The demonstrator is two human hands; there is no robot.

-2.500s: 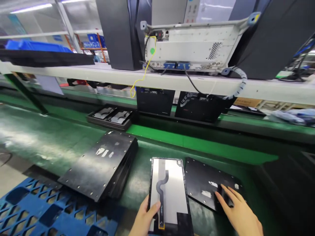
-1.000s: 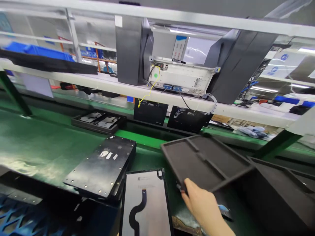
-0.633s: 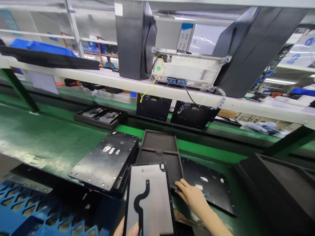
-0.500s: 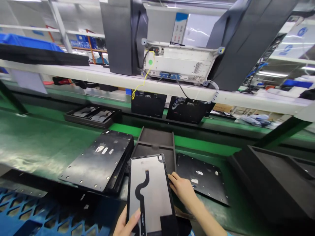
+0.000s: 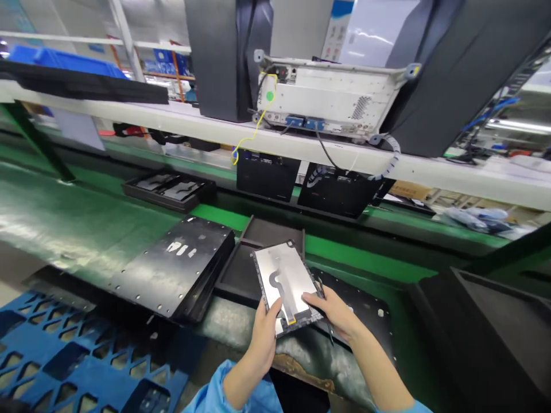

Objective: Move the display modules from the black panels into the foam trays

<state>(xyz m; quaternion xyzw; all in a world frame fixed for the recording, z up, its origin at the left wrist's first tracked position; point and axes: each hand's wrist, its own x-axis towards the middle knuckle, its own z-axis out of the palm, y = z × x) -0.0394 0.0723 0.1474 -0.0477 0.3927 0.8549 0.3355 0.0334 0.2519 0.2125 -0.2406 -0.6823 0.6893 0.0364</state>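
Observation:
A flat tablet-like screen panel [image 5: 297, 275] with a silvery back and a dark curved ribbon is tilted above the bench's front edge. My left hand [image 5: 264, 330] grips its lower left edge, thumb on the back. On the lower right, my right hand [image 5: 336, 310] pinches the panel, and a thin dark tool [image 5: 330, 334] sticks out by its fingers. Behind the panel lies a black divided tray [image 5: 243, 267]. A stack of black plates [image 5: 172, 267] rests to the left; another black plate [image 5: 374, 321] lies partly hidden behind my right hand.
Farther back at left, a black tray [image 5: 172, 201] holds similar panels. Black boxes [image 5: 486, 321] stand at the right. A white shelf [image 5: 193, 123] crosses above the bench, carrying a white metal device [image 5: 327, 97]. A blue plastic pallet [image 5: 38, 344] is at lower left.
The panel has moved up and away and turned, showing its lower end with a yellow strip. My right hand has shifted onto its lower right edge, and the thin tool now shows.

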